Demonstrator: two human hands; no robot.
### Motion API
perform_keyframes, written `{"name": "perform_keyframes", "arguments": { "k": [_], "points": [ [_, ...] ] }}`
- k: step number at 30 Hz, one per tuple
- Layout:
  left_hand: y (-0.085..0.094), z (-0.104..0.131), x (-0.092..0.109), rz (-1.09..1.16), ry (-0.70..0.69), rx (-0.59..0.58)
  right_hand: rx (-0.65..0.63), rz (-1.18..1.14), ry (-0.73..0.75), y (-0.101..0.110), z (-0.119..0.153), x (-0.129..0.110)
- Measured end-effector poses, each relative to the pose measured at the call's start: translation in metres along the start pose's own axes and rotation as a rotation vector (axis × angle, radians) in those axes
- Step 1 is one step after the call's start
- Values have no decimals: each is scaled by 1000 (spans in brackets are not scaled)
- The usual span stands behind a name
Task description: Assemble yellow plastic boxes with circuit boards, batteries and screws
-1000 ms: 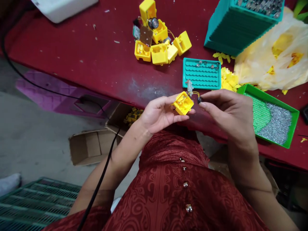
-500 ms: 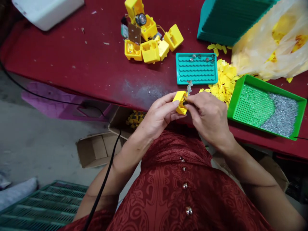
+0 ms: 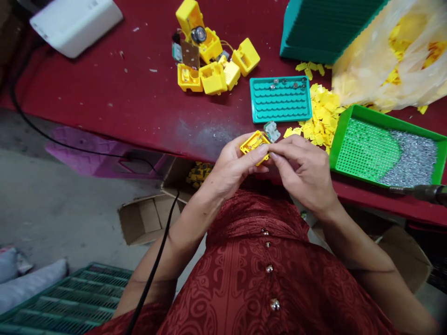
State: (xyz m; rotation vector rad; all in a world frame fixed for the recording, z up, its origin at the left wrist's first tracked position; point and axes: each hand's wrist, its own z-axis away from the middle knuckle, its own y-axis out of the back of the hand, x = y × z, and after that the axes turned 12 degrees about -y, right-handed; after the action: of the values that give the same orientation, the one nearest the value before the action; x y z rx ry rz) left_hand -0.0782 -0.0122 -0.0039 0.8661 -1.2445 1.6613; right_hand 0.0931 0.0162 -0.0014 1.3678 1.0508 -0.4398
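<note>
My left hand (image 3: 232, 163) is closed around a small yellow plastic housing (image 3: 252, 142), its open side facing up with fittings inside. The left thumb presses over the housing's near right part. A small circuit board (image 3: 271, 131) with pale parts hangs out past the housing's upper right corner. My right hand (image 3: 303, 170) is closed in a pinch at the right edge of the housing, the index finger close to the left thumb. What lies between those fingertips is hidden. Just beyond the hands is a teal ribbed tray (image 3: 256, 104) with several small round metal parts.
Loose yellow pieces (image 3: 323, 111) lie beside a green tray (image 3: 344, 135) of screws. A screwdriver-like tool tip (image 3: 415, 190) enters from the right. Farther back are yellow housings (image 3: 213, 78), stacked teal trays (image 3: 314, 32), a plastic bag (image 3: 363, 70) and a white device (image 3: 77, 28).
The yellow housing has been turned so its open side faces up, and the circuit board now shows its flat face. My right fingers have shifted from inside it to its edge. The tool tip has come into view.
</note>
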Motion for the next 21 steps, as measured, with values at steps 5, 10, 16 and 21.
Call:
{"name": "perform_keyframes", "arguments": {
  "k": [5, 10, 16, 21],
  "points": [
    [2, -4, -4, 11, -13, -9, -18, -278, -126, 2, 2, -1],
    [2, -1, 2, -76, -9, 9, 167, -310, -167, 6, 4, 4],
    [2, 1, 2, -75, -8, -14, 184, -236, -133, 2, 3, 22],
    [3, 6, 5, -15, 46, -56, 32, -337, -194, -5, -5, 42]
  ]
}}
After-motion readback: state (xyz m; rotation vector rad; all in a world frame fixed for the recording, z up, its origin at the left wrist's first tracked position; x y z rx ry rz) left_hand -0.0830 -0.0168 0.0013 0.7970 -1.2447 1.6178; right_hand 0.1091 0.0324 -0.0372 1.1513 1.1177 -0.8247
